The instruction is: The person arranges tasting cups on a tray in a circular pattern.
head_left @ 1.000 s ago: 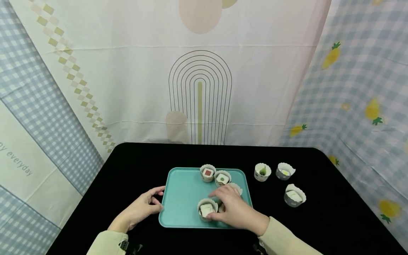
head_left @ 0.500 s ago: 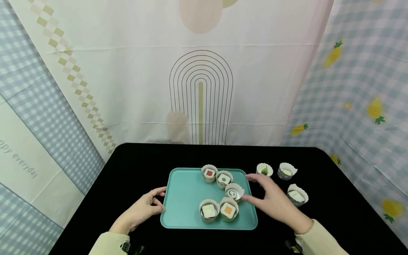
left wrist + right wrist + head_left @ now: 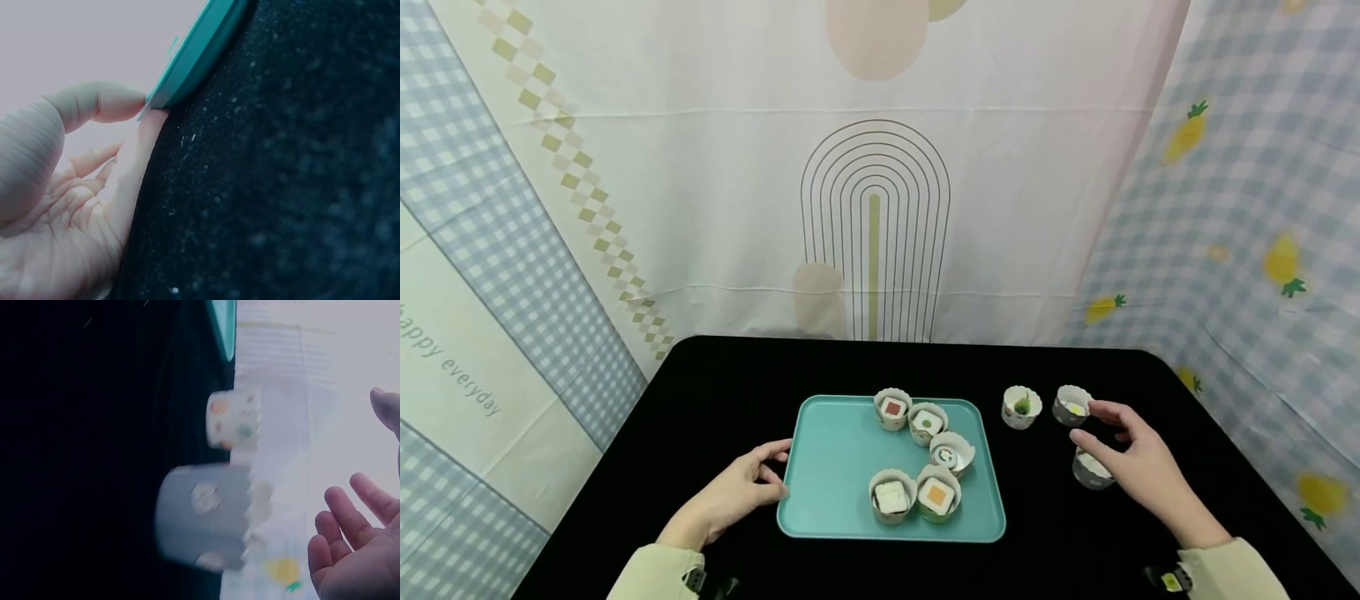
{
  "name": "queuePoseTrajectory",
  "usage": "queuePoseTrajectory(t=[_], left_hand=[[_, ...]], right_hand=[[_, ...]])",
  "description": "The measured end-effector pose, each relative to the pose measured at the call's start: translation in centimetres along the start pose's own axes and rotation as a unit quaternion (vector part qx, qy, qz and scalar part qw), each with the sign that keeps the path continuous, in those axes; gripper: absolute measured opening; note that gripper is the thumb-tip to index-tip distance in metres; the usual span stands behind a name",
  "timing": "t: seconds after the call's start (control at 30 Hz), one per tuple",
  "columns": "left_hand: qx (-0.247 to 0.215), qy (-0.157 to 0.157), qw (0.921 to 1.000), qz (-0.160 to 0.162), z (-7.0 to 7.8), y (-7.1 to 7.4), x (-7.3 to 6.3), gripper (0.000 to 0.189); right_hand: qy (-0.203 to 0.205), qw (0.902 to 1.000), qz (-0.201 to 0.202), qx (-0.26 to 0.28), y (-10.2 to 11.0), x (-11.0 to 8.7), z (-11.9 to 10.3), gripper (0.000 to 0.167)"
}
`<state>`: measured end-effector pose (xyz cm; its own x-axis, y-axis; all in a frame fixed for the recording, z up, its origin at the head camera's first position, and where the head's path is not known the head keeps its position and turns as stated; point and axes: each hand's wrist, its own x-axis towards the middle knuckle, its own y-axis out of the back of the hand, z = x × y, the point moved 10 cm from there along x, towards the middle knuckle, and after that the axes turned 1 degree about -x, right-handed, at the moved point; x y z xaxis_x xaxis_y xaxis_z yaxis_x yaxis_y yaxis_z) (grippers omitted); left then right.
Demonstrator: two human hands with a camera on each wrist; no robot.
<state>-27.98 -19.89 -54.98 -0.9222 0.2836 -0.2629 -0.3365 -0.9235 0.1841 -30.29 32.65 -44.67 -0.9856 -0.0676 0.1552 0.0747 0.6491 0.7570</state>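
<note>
Head view: a turquoise tray (image 3: 827,467) lies flat on a black table (image 3: 730,400). At the tray's left edge is the person's left hand (image 3: 726,500); the left wrist view shows its thumb and a finger pinching the rim. Well to the right of the tray, the person's right hand (image 3: 1138,458) is spread, thumb and fingers apart, above two grey cups. Its forefinger tip lies at the rim of the far grey cup (image 3: 1066,410); whether it touches cannot be told. The near grey cup (image 3: 1092,477) is partly hidden under this hand. Between the far grey cup and the tray's far right corner stands a spotted cup (image 3: 1019,418) with something green inside.

Five paper cups (image 3: 962,457) stand upright on the tray, close together in an arc. From the middle of the tray's far edge round to its near side, they hold a red-marked block (image 3: 892,407), a green-dotted block (image 3: 927,423), a white swirl (image 3: 946,457), an orange-marked block (image 3: 937,497) and a plain block (image 3: 892,497).

Pale sleeves (image 3: 1234,573) cover both forearms. Beyond the tray hangs a white cloth (image 3: 715,208) printed with an arch; to its right, a blue checked cloth (image 3: 1240,308) bears yellow pineapples.
</note>
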Motion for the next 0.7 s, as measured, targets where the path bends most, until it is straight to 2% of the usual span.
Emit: queuePoseTrajectory(t=[0.13, 0.3, 0.4, 0.5, 0.53, 0.6, 0.7], left_hand=[[-0.002, -0.002, 1.0000, -0.002, 0.0, 0.0, 0.0, 0.077], [0.000, -0.004, 1.0000, -0.001, 0.0, 0.0, 0.0, 0.077], [0.005, -0.005, 1.0000, 0.001, 0.1, 0.0, 0.0, 0.076], [0.010, -0.006, 0.9999, 0.004, 0.1, 0.0, 0.1, 0.076], [0.012, -0.005, 0.9999, 0.006, 0.0, 0.0, 0.1, 0.076], [0.013, -0.004, 0.9999, 0.009, 0.0, 0.1, 0.2, 0.076], [0.014, -0.001, 0.9999, 0.010, -0.1, 0.2, 0.1, 0.076]], right_hand=[[-0.032, 0.9989, -0.035, -0.001, -0.4, -0.2, 2.5, 0.072], [-0.084, 0.9916, -0.092, 0.036, -1.6, -0.3, 5.8, 0.080], [-0.123, 0.9746, -0.163, 0.092, -3.1, -0.3, 7.7, 0.083], [-0.158, 0.9456, -0.234, 0.161, -4.4, -0.8, 9.0, 0.084], [-0.165, 0.9388, -0.248, 0.173, -4.7, -0.9, 9.2, 0.084], [-0.162, 0.9335, -0.260, 0.186, -4.9, -1.1, 9.4, 0.083], [-0.147, 0.9368, -0.261, 0.181, -5.1, -1.2, 9.4, 0.081]])
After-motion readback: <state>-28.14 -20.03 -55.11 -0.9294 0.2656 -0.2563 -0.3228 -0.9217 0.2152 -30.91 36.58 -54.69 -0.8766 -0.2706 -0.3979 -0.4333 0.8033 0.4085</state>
